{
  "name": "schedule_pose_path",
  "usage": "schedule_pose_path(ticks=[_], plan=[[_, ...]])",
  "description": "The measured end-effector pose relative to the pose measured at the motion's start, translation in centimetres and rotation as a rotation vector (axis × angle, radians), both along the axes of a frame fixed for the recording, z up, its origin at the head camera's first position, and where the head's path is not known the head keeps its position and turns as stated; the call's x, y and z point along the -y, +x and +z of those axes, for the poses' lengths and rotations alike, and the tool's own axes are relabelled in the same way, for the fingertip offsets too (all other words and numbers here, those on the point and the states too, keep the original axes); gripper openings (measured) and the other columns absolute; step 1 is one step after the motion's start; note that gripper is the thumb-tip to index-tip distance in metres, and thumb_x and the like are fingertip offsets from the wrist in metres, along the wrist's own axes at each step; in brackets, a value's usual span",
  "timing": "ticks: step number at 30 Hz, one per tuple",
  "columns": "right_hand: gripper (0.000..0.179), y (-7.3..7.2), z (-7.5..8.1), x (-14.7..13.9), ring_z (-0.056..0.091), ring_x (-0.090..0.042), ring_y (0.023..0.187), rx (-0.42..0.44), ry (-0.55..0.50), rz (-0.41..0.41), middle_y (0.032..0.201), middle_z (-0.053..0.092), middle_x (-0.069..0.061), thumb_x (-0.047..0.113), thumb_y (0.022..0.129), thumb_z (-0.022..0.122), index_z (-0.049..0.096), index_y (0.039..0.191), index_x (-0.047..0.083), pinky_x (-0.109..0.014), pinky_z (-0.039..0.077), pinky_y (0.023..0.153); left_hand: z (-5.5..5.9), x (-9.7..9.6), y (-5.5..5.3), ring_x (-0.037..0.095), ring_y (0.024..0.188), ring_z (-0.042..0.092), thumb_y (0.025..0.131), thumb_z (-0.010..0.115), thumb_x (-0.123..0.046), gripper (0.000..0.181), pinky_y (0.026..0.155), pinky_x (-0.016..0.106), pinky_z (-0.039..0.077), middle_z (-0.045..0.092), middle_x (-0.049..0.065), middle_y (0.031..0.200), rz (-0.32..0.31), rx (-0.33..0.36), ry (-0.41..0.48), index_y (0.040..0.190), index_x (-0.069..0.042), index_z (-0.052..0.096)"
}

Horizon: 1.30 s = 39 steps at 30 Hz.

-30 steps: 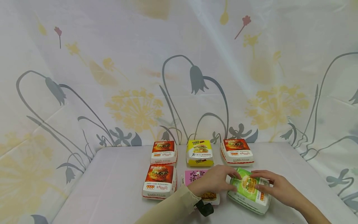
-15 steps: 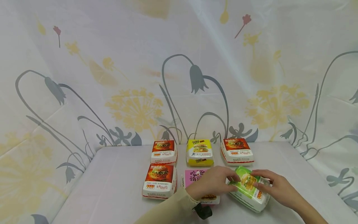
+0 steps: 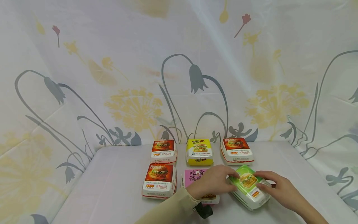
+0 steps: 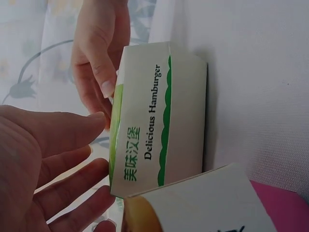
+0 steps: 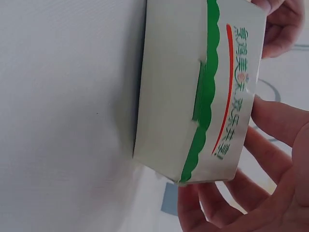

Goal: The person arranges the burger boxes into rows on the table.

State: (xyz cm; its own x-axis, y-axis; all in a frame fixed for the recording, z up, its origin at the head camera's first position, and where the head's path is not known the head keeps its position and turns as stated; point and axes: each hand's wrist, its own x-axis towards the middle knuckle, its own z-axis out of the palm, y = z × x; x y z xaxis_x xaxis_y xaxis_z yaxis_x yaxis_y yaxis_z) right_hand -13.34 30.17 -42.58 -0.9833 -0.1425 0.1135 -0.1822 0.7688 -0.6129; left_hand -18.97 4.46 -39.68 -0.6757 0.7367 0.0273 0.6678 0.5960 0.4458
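A green-and-white burger box [image 3: 247, 188] sits askew on the table between both hands, a burger pictured on its lid. My right hand [image 3: 279, 188] grips its right side, with thumb and fingers around a corner in the right wrist view. My left hand [image 3: 212, 182] touches the left side with fairly straight, spread fingers [image 4: 79, 181]; its thumb is beside the lid edge. Below that hand lies a pink burger box [image 3: 191, 175], partly hidden by the hand and sleeve.
Left of the hands stands a red-and-white burger box [image 3: 158, 182]. Behind, in a row, are another red box [image 3: 163, 151], a yellow box [image 3: 199, 152] and a third red box [image 3: 236, 151]. A flower-patterned cloth [image 3: 179, 77] hangs behind the pale table [image 3: 112, 186].
The green box has turned clockwise as seen from the head, its near edge now slanting more steeply. Both hands stay at its sides and have shifted only slightly.
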Motion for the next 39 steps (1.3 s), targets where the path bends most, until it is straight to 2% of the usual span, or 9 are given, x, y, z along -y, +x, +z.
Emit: schedule_pose_path(ticks=[2,5,13,25,33,39], plan=[[0.041,0.1,-0.1,-0.2,0.058,-0.033,0.115,0.006,0.010,-0.010,0.127,0.064,-0.013,0.034,0.089,0.075,0.068,0.124,0.012,-0.030,0.054,0.073,0.0,0.1,0.0,-0.006,0.100,0.054,0.088,0.076,-0.037,0.035,0.085,0.014,0.041,0.063,-0.024,0.116,-0.002,-0.018,-0.009,0.122,-0.031,0.070],[0.043,0.3,-0.1,-0.4,0.058,-0.033,0.115,0.019,-0.003,-0.005,0.128,0.063,-0.014,0.034,0.089,0.075,0.067,0.125,0.011,-0.030,0.056,0.073,0.0,0.1,-0.1,-0.005,0.105,0.054,0.088,0.076,-0.038,0.038,0.088,0.015,0.042,0.063,-0.022,0.119,-0.006,-0.044,-0.021,0.124,-0.030,0.069],[0.055,1.0,0.0,-0.7,0.052,-0.043,0.122,0.120,-0.060,-0.026,0.135,0.057,-0.020,0.040,0.088,0.074,0.063,0.131,0.007,-0.042,0.057,0.079,-0.3,-0.1,-0.2,-0.003,0.111,0.053,0.088,0.074,-0.043,0.039,0.092,0.017,0.041,0.061,-0.021,0.124,-0.008,-0.072,-0.056,0.126,-0.031,0.067],[0.058,1.5,-0.2,-0.9,0.056,-0.038,0.116,0.135,-0.042,-0.035,0.134,0.057,-0.021,0.040,0.088,0.074,0.061,0.132,0.005,-0.041,0.058,0.077,-0.5,-0.6,0.0,-0.001,0.122,0.049,0.087,0.075,-0.045,0.039,0.098,0.019,0.040,0.055,-0.021,0.134,-0.005,-0.051,-0.073,0.124,-0.033,0.067],[0.061,1.6,-0.5,-0.6,0.058,-0.037,0.112,0.130,-0.052,-0.062,0.133,0.057,-0.023,0.042,0.087,0.075,0.060,0.133,0.004,-0.044,0.057,0.078,-0.8,-0.7,0.0,-0.001,0.125,0.046,0.086,0.075,-0.047,0.045,0.101,0.018,0.037,0.052,-0.020,0.137,-0.038,-0.090,-0.086,0.129,-0.033,0.066],[0.064,1.5,-0.6,-0.6,0.057,-0.039,0.113,0.147,-0.044,-0.088,0.135,0.055,-0.024,0.043,0.087,0.075,0.059,0.134,0.003,-0.044,0.057,0.080,-0.9,-0.9,0.1,-0.001,0.130,0.041,0.085,0.074,-0.053,0.051,0.102,0.019,0.037,0.047,-0.020,0.142,-0.043,-0.082,-0.110,0.133,-0.037,0.063]])
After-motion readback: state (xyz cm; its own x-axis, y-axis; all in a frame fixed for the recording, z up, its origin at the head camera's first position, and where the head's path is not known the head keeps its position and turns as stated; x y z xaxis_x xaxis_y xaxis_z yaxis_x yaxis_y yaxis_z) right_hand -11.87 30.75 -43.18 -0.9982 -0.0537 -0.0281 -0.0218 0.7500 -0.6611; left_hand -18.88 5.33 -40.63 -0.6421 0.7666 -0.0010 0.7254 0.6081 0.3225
